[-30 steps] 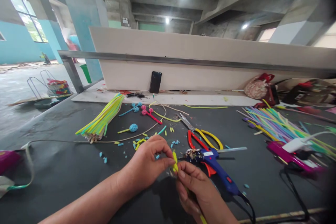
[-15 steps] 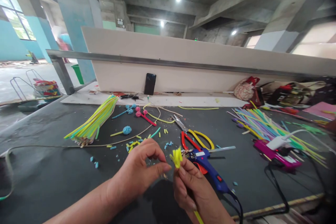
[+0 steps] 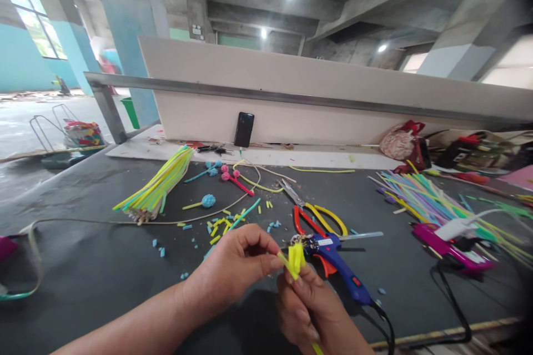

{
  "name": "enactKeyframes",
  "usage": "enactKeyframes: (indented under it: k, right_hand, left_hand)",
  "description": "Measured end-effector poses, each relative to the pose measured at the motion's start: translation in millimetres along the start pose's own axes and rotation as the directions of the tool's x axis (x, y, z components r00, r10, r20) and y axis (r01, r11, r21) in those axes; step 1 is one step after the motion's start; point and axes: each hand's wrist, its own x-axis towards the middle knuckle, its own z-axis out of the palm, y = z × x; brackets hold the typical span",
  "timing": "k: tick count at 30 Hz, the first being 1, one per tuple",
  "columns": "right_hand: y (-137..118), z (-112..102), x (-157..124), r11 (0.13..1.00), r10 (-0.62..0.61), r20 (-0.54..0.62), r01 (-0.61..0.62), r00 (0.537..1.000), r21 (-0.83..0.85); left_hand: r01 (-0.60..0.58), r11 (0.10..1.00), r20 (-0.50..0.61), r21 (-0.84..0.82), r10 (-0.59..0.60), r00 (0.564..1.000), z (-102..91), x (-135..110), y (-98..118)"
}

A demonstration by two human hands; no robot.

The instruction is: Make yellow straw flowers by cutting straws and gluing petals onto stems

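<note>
My right hand (image 3: 306, 302) grips a yellow pipe cleaner stem (image 3: 317, 348) topped by a cluster of short yellow pieces (image 3: 296, 258). Beside that cluster, my left hand (image 3: 245, 258) pinches a short yellow pipe cleaner piece (image 3: 283, 259) between thumb and forefinger, its lower end against the cluster. Just behind my right hand lies a blue glue gun (image 3: 339, 266) with a clear glue stick in its back. Scissors (image 3: 318, 219) with red and yellow handles lie beyond it. Cut yellow bits (image 3: 220, 226) are scattered past my left hand.
At the left lies a bundle of yellow and green pipe cleaners (image 3: 156, 188); a mixed-colour bundle (image 3: 433, 199) is at the right. A blue pompom stem (image 3: 208, 201) and a pink one (image 3: 237, 180) lie mid-table. A magenta power strip (image 3: 453, 249) and phone (image 3: 244, 129) are also there.
My left fingers have moved right to the yellow cluster, bringing the short piece against it. The cluster has turned slightly in my right hand. The whole view has shifted a little.
</note>
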Motion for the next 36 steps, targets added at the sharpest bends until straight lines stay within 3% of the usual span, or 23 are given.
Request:
enactKeyframes:
  k: [9, 18, 26, 36]
  right_hand:
    - [2, -11, -3, 0.984, 0.151, 0.166, -0.164, 0.975, 0.071]
    - [-1, -16, -2, 0.968, 0.201, 0.269, -0.233, 0.942, 0.095]
    - [2, -17, -2, 0.964, 0.186, 0.273, -0.229, 0.944, 0.136]
    - [3, -15, -1, 0.968, 0.175, 0.258, -0.214, 0.950, 0.134]
  left_hand:
    - [-0.110, 0.987, 0.010, 0.116, 0.110, 0.994, 0.0, -5, 7]
    - [-0.045, 0.996, 0.068, 0.072, 0.040, 0.997, 1.8, -8, 7]
    - [-0.072, 0.995, 0.120, 0.074, 0.063, 0.991, -0.3, -8, 6]
    - [-0.151, 0.968, 0.076, 0.199, 0.138, 0.987, 0.0, -7, 1]
